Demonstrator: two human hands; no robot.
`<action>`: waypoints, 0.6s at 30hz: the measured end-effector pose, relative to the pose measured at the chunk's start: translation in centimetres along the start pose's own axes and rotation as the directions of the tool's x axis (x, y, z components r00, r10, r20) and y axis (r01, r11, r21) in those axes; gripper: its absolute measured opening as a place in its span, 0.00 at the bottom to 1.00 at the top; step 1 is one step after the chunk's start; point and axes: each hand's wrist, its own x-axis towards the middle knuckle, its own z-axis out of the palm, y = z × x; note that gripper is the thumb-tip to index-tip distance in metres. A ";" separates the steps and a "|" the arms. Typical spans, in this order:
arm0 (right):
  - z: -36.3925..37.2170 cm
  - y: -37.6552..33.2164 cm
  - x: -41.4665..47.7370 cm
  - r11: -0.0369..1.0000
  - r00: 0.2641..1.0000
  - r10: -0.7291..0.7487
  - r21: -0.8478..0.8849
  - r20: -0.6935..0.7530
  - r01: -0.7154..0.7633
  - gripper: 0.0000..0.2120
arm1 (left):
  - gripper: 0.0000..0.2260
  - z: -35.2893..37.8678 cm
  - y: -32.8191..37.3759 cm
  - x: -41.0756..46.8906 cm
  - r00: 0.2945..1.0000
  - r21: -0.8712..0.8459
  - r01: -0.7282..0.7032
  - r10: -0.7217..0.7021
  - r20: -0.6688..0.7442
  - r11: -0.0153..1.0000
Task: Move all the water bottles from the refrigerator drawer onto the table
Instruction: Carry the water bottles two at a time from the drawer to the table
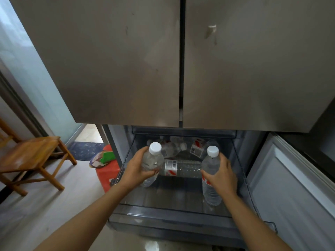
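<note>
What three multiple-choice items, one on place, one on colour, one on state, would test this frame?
1. Where is the lying bottle?
A. in the drawer, between the two held bottles
B. in a sink
C. on a shelf

2. What colour are the caps of the held bottles?
A. blue
B. white
C. red

3. What is the left hand doing?
A. hanging with nothing in it
B. gripping the left bottle
C. pushing a door

Answers:
1 A: it lies on its side in the drawer, between the left bottle and the right bottle.
2 B: both caps show white.
3 B: it wraps round that bottle's body, as the right hand does round the right bottle.
</note>
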 end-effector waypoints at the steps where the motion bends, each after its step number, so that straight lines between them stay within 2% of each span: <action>1: 0.1 0.0 0.0 1.000 1.000 -0.006 0.000 0.004 0.006 0.40 | 0.35 -0.4 0.8 -0.6 0.999 -0.052 0.012 -0.014 -0.033 0.999; 6: 0.2 0.1 -0.3 0.997 0.997 -0.059 -0.040 0.048 0.060 0.41 | 0.29 -1.8 3.1 -3.0 0.975 -0.192 0.015 -0.056 -0.214 0.981; 9: 0.3 -0.4 -0.7 0.986 0.987 -0.121 -0.098 0.104 0.131 0.41 | 0.28 -2.7 3.8 -4.2 0.940 -0.291 0.056 -0.149 -0.307 0.955; 10: 0.3 -0.7 -0.9 0.980 0.981 -0.150 -0.114 0.123 0.164 0.40 | 0.28 -3.0 3.7 -4.7 0.936 -0.297 0.039 -0.139 -0.324 0.954; 12: 0.2 -1.8 -1.5 0.957 0.957 -0.239 -0.127 0.162 0.261 0.39 | 0.34 -4.1 3.5 -5.9 0.927 -0.305 0.020 -0.132 -0.350 0.952; 14: -0.2 -3.6 -2.0 0.931 0.923 -0.334 -0.089 0.193 0.355 0.38 | 0.36 -5.4 3.6 -6.8 0.911 -0.317 0.005 -0.135 -0.390 0.949; 16: -0.5 -6.0 -2.6 0.901 0.885 -0.425 -0.001 0.192 0.433 0.38 | 0.28 -6.9 4.0 -7.6 0.864 -0.320 -0.015 -0.149 -0.481 0.947; 18: -0.7 -8.7 -3.1 0.852 0.838 -0.524 0.101 0.149 0.515 0.38 | 0.26 -8.5 4.9 -8.1 0.803 -0.301 -0.063 -0.131 -0.582 0.951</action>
